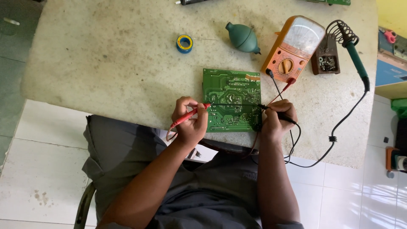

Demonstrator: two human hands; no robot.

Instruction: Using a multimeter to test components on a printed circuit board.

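Observation:
A green circuit board [231,91] lies solder side up near the front edge of the stone table [106,63]. My left hand [189,123] grips a red test probe [191,113], its tip at the board's left edge. At the board's right edge my right hand [277,116] holds a black test probe [288,120], tip touching the board. Red and black leads run from both probes up to an orange analog multimeter [293,48] behind the board.
A soldering iron with a green handle [355,55] rests in a coil stand [326,59] at the right, its black cord looping off the table edge. A teal rubber blower bulb [242,38] and a blue-yellow solder roll [184,43] lie further back.

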